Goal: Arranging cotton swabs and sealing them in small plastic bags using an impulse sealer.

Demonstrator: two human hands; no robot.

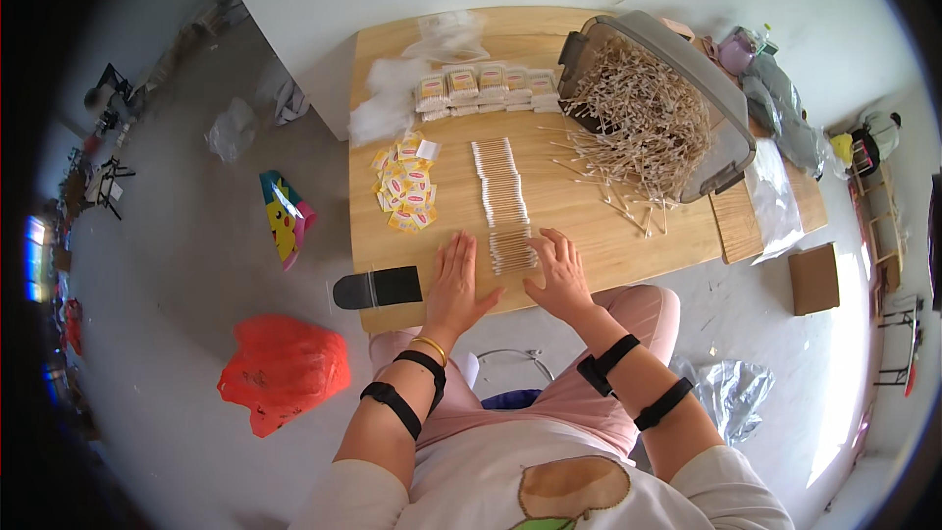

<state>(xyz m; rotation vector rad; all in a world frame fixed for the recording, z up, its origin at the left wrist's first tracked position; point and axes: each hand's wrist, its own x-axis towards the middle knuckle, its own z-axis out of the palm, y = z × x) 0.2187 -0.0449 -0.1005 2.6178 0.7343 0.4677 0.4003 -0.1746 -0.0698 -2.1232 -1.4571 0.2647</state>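
Note:
A long column of cotton swabs (502,186) lies side by side on the wooden table, its near end between my hands. My left hand (456,280) rests flat on the tabletop, left of the near swabs, with fingers stretched and thumb out. My right hand (561,275) is at their right ends, fingers apart and slightly bent; whether its fingertips touch the swabs I cannot tell. Neither hand holds anything. Left of the column is a pile of small yellow-and-white printed cards (404,182). Behind stand stacked packs of swabs (481,86).
A grey plastic bin (721,103) lies tipped at the right, loose swabs (643,113) spilling out. A black rounded pad (378,288) sits at the front left edge. Clear bags (446,34) lie at the back. A red plastic bag (285,368) and a cardboard box (814,280) flank the table.

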